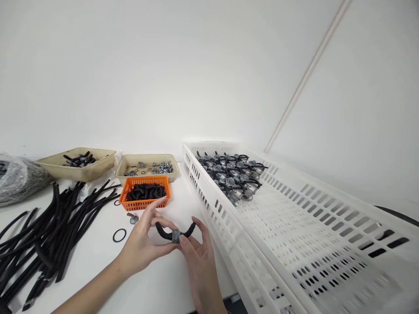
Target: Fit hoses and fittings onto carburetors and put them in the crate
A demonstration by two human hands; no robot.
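A short black rubber hose bends in a shallow U through a grey metal fitting at its middle, and both are held above the front part of the desk, left of a white perforated crate. The left hand grips the hose's left side, its fingers nearly closed around it and reaching up to the fitting. The right hand rises from the front edge of the desk, its fingers partly curled and pressing the fitting from below, while the hose's right end curves up beyond them. Just behind the hands, a small metal part lies on the desk, and a black O-ring lies to its lower left. Farther back, an orange plastic basket holds short black hoses. Behind it, 2 beige trays stand along the back edge of the desk: the left tray holds black-and-metal parts, the right tray small metal fittings. Long black hoses spread across the left edge, beside a clear bag of grey parts. Inside the crate's far end, assembled metal fittings with black hoses lie packed together.
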